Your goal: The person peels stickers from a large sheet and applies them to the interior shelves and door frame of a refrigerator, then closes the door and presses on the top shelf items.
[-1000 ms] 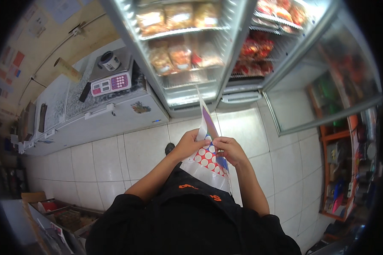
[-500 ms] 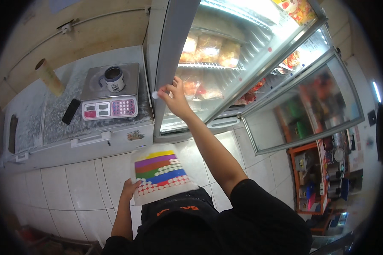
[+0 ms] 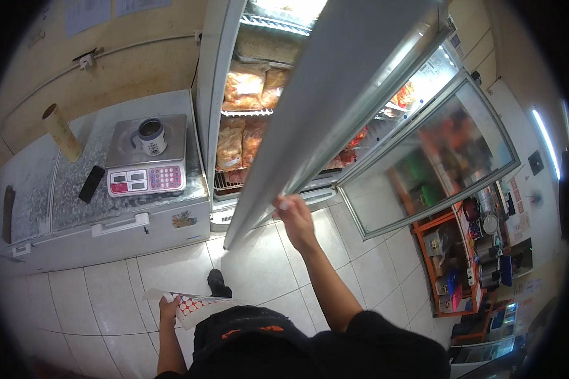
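Note:
Low on the left, my left hand (image 3: 167, 308) grips the edge of a sticker sheet (image 3: 193, 304), which is tilted so only a part with white round stickers on red and blue shows. My right hand (image 3: 295, 222) is raised in front of a grey-framed fridge door (image 3: 297, 114) swung outward toward me. Its fingers are curled, with a small white round sticker (image 3: 287, 204) among them. Whether those fingers also touch the door cannot be made out. Behind the door, bags of food (image 3: 244, 87) fill the wire shelves of the lit fridge.
On the left a chest freezer (image 3: 88, 221) carries a scale (image 3: 146, 179) with a mug (image 3: 152, 136), a black phone (image 3: 91, 184) and a yellowish cylinder (image 3: 62, 132). A second glass door (image 3: 436, 158) stands open at right, before an orange shelf rack (image 3: 423, 252).
The left fridge door has swung open toward me, uncovering the shelves. My right hand has moved right and nearer. My left hand has lowered leftward, tilting the sticker sheet.

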`<state>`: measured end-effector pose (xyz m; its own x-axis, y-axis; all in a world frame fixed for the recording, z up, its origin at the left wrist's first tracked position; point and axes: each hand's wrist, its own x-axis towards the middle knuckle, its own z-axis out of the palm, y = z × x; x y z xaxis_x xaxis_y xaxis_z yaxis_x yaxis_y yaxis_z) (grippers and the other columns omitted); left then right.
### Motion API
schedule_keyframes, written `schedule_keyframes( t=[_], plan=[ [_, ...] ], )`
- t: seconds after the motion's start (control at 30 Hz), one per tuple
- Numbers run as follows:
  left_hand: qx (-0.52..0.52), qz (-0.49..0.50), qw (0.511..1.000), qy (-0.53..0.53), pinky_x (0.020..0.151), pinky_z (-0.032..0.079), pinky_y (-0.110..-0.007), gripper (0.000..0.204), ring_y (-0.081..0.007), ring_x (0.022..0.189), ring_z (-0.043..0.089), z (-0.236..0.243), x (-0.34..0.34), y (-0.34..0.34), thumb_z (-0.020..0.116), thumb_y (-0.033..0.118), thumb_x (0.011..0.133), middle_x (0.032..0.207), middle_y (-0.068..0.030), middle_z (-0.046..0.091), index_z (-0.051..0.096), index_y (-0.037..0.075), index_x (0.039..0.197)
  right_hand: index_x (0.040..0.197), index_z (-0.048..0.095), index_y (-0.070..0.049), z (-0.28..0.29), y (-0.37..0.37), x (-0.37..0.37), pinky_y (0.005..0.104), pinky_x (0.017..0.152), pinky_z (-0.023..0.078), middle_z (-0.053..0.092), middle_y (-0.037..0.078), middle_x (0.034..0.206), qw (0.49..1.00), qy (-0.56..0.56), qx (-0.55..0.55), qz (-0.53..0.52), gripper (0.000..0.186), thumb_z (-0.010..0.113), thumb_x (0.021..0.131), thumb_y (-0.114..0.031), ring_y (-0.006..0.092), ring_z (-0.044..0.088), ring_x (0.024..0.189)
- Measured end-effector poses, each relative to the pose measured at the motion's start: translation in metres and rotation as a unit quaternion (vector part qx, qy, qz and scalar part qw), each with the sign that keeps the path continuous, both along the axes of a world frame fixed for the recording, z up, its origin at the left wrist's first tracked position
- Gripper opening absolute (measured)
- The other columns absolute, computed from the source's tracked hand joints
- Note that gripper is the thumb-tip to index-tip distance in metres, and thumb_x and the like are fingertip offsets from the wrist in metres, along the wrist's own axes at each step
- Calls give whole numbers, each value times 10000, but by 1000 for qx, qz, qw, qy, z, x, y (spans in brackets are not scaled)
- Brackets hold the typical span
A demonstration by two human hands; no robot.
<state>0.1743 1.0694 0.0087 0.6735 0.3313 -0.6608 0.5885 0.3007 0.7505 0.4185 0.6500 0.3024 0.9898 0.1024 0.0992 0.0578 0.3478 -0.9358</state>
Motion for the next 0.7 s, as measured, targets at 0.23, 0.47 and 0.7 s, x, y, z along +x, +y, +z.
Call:
schedule_keyframes(
  t=[0.23, 0.47, 0.7],
  plan=[
    [84, -221, 971, -22, 801, 579, -380, 381, -230, 931, 701, 38, 72, -67, 777, 56, 858, 1080, -130, 712, 618, -22, 1195, 1411, 475, -59, -15, -133, -110, 362, 966, 488, 624, 65, 1283, 968, 10, -3, -251, 402, 545, 1055, -234, 160, 583, 1185],
    [162, -356, 908, -151, 886, 546, -384, 484, -231, 982, 686, 79, 130, -149, 834, 180, 827, 1114, -160, 714, 644, -30, 1221, 1219, 562, -61, -13, -280, -142, 341, 841, 551, 652, 71, 992, 879, -88, 36, -467, 256, 615, 1015, -206, 206, 662, 884],
    [183, -413, 878, -159, 926, 534, -371, 463, -221, 1045, 687, 131, 152, -170, 809, 157, 852, 1160, -140, 724, 645, -10, 1251, 1139, 584, -42, -6, -383, -139, 358, 762, 567, 648, 78, 943, 844, -46, 67, -529, 170, 611, 1004, -141, 215, 657, 820]
  ],
)
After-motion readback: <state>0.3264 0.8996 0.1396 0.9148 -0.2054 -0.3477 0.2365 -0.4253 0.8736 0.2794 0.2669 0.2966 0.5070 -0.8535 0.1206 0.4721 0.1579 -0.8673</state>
